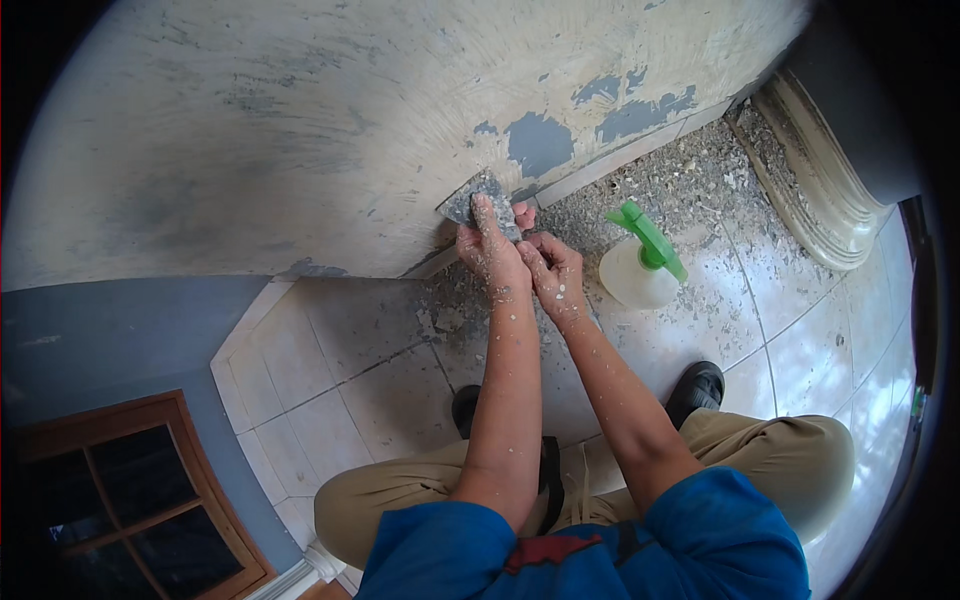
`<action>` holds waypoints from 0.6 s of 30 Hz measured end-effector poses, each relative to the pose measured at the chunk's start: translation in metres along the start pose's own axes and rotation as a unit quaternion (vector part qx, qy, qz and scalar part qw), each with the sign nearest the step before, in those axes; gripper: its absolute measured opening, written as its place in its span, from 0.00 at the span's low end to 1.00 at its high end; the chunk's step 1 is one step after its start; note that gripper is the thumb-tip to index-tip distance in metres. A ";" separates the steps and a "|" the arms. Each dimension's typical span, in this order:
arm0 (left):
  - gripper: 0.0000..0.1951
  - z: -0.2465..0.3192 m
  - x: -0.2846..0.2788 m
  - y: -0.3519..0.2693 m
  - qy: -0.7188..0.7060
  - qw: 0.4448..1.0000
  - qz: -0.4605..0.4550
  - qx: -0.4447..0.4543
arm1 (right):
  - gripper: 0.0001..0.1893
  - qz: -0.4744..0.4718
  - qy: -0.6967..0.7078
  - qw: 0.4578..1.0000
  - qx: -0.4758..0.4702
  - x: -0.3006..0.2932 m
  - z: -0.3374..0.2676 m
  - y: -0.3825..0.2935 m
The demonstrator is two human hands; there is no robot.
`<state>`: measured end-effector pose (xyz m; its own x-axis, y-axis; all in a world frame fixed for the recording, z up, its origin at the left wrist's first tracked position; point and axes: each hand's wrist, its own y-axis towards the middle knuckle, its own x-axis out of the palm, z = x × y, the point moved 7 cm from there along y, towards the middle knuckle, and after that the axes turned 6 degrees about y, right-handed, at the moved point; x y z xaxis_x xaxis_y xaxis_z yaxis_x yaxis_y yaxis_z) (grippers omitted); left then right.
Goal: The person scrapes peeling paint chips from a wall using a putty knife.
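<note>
My left hand is closed on a flat scraper blade, its thumb lying on the flecked face of the blade. The blade is up against the lower part of a wall with worn, pale paint and grey-blue bare patches. Close beside it, my right hand has its fingers curled near the scraper's lower end; what they grip is hidden. Paint flakes cling to both hands and forearms. To the right of my right hand, a translucent spray bottle with a green trigger head stands on the floor.
Paint chips lie thickly along the wall's foot and thinly over the tiled floor. A moulded column base stands at the right. At the lower left are a blue-grey wall and a wooden-framed window. My dark shoes are on the tiles.
</note>
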<state>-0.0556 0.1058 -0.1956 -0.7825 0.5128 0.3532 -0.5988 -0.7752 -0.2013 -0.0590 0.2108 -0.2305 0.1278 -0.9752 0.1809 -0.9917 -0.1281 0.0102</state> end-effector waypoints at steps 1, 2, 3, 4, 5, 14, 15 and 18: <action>0.15 0.013 0.008 -0.002 0.003 1.000 0.001 -0.002 | 0.07 0.001 0.001 1.000 0.003 0.002 -0.013 0.003; 0.14 0.030 0.019 -0.004 0.010 1.000 -0.015 0.020 | 0.07 -0.002 0.016 1.000 0.002 0.005 -0.027 0.009; 0.14 0.047 0.033 -0.009 0.015 0.999 -0.030 0.042 | 0.07 -0.006 0.030 1.000 -0.001 0.005 -0.042 0.014; 0.15 0.051 0.038 -0.009 0.011 0.999 -0.019 0.043 | 0.07 -0.017 0.046 0.999 0.022 0.005 -0.043 0.019; 0.15 0.049 0.034 -0.010 0.013 0.999 -0.018 0.042 | 0.07 -0.017 0.046 0.998 0.024 0.006 -0.038 0.015; 0.15 0.075 0.056 -0.014 -0.013 0.997 -0.026 0.070 | 0.06 -0.023 0.056 0.998 -0.008 0.002 -0.070 0.021; 0.15 0.067 0.055 -0.015 -0.010 0.997 -0.033 0.066 | 0.06 -0.030 0.036 0.998 -0.032 -0.002 -0.079 0.025; 0.17 0.029 0.021 -0.017 0.024 1.000 -0.011 0.002 | 0.07 -0.032 0.042 0.998 0.024 -0.011 -0.030 0.005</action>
<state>-0.0571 0.1197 -0.1584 -0.7771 0.5461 0.3129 -0.6147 -0.7653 -0.1907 -0.0661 0.2267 -0.2029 0.1875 -0.9465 0.2627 -0.9794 -0.2004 -0.0232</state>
